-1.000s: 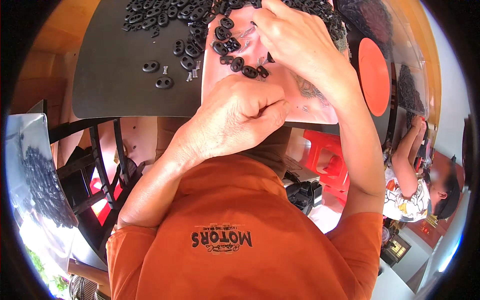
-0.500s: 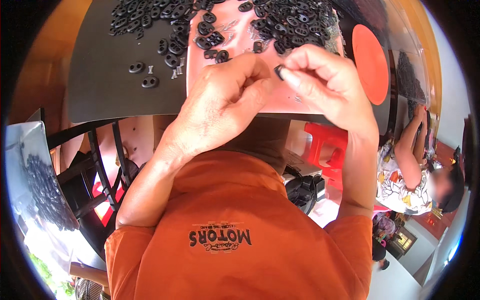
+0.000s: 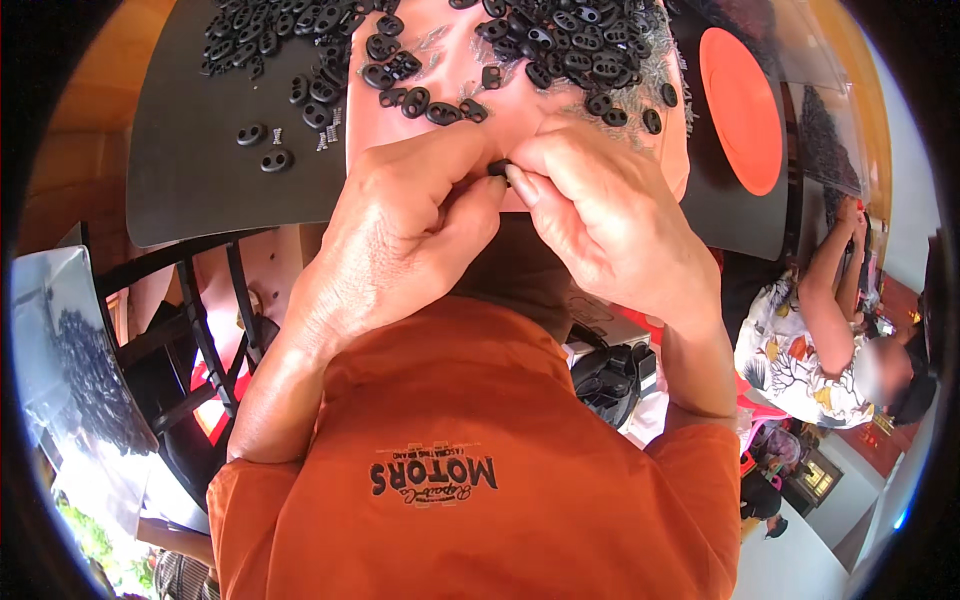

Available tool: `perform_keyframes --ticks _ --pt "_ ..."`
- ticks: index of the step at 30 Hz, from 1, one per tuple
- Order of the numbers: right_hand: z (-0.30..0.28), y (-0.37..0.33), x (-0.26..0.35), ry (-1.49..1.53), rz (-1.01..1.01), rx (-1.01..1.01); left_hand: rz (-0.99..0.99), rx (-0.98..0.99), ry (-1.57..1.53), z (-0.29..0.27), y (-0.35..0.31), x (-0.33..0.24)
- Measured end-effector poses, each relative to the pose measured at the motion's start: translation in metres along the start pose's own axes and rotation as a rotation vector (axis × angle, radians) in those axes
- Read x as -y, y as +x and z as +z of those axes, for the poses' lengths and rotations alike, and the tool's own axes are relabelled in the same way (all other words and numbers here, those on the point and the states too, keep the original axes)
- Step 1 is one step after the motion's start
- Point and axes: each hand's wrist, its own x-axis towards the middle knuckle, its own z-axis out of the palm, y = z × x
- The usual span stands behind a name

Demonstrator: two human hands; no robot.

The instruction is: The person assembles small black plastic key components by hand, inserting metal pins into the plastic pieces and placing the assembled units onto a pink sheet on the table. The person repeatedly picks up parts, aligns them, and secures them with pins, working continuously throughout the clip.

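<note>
My left hand point(image 3: 420, 205) and my right hand point(image 3: 600, 205) meet over the near edge of the table, fingertips pinched together. Between them is a small black plastic cord lock part point(image 3: 498, 168), mostly covered by the fingers. Whatever else my left fingers may hold is hidden. Just beyond the hands, a loose row of two-hole black cord lock pieces point(image 3: 414, 101) lies on a pink sheet point(image 3: 678, 180). Small metal springs point(image 3: 430, 42) are scattered on the same sheet.
Large heaps of black cord lock parts point(image 3: 585, 60) lie at the far side. On the dark table mat point(image 3: 190, 180), two loose pieces and a few springs point(image 3: 323, 141) sit to the left. An orange-red oval disc point(image 3: 742, 112) lies right. Another person point(image 3: 810, 340) sits at far right.
My right hand has moved left and slightly down with the black part, bringing it against my left fingertips. The whole view has shifted a little.
</note>
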Motion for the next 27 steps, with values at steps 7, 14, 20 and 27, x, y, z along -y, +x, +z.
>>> perform_keyframes --ticks 7,14,20,27 --pt "-0.003 0.001 0.025 0.059 0.034 -0.189 0.012 -0.045 -0.078 -0.003 -0.003 0.006" --pt "-0.079 0.013 0.091 0.63 0.211 0.402 -0.198 -0.052 -0.372 -0.01 -0.002 -0.002" --pt "-0.057 0.004 0.081 0.796 0.137 0.096 -0.177 -0.026 -0.384 -0.008 0.001 0.004" --pt "-0.012 0.06 -0.012 -0.071 -0.085 0.019 -0.139 0.018 -0.229 -0.012 -0.001 0.007"
